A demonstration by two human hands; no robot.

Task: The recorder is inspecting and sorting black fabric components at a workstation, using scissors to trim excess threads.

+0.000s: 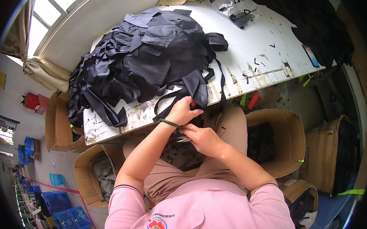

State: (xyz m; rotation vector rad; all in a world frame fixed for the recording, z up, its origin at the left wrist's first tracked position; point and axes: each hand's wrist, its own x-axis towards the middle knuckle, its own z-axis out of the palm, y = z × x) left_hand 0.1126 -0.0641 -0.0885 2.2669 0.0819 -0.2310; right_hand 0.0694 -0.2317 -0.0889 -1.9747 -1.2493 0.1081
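Head view: scissors (pixel 184 138) mostly hidden

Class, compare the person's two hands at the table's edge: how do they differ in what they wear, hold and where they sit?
1. The left hand wears a green bangle at the wrist; the right hand is bare.
2. The left hand grips black fabric at the white table edge; the right hand holds a small metal tool, partly hidden.
3. The left hand sits higher, the right hand lower, over the lap.
Both are closed and near each other.
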